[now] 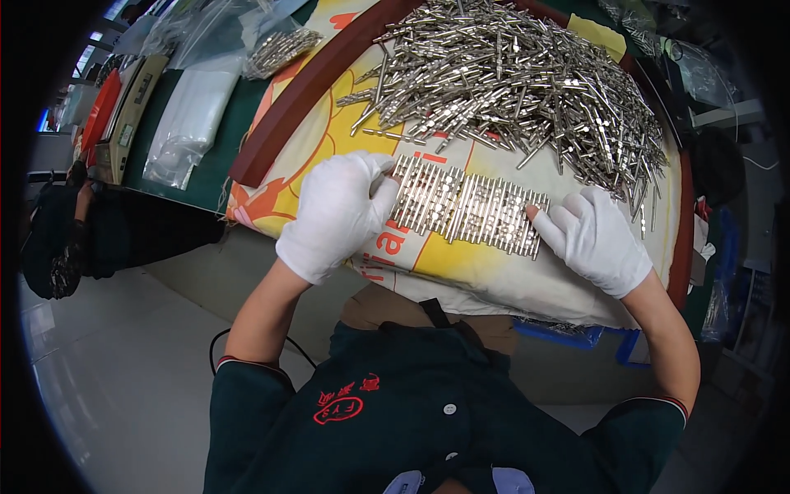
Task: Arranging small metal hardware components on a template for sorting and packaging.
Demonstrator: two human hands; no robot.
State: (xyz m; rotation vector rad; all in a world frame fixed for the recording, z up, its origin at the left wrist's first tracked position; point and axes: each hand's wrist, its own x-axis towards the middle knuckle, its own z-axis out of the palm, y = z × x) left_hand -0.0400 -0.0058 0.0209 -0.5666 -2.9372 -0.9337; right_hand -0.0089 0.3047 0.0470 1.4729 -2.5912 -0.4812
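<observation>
Watching remotely, I see left fingers (pixel 382 199) and right fingers (pixel 550 232) curled at opposite ends of a row of metal rods (pixel 469 206).
Whether they grip any rod I cannot tell. Each rod's long axis points away from the wearer, far end leaning slightly right; the row itself runs left to right, its right end nearer the body. I find it over the printed cloth (pixel 568 288), on the near side of a heap of similar rods (pixel 510 74).
</observation>
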